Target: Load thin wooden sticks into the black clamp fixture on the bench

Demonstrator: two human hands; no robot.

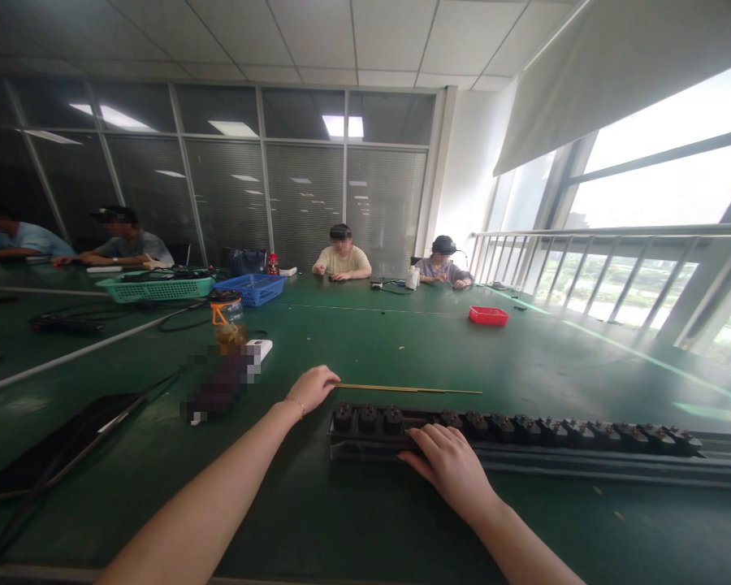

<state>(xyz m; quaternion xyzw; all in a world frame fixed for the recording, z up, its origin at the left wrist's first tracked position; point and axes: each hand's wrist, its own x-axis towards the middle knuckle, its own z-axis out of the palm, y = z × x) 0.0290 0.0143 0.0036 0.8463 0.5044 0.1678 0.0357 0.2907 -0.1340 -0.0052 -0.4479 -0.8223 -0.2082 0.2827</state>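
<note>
A long black rail (585,455) lies across the green table (371,341), carrying a row of several small black round parts (524,426). My right hand (447,459) rests on the rail's left portion, fingers curled over its front edge around a gap in the row. My left hand (313,384) reaches forward beyond the rail's left end, fingers bent down onto the left tip of a thin brass-coloured rod (414,390) that lies on the table behind the rail.
A glass jar with amber liquid (228,322), a white device (261,349) and a dark tablet (67,443) sit at left. Green (158,288) and blue (253,288) baskets and a red tray (488,315) stand further back. Other people sit along the far side.
</note>
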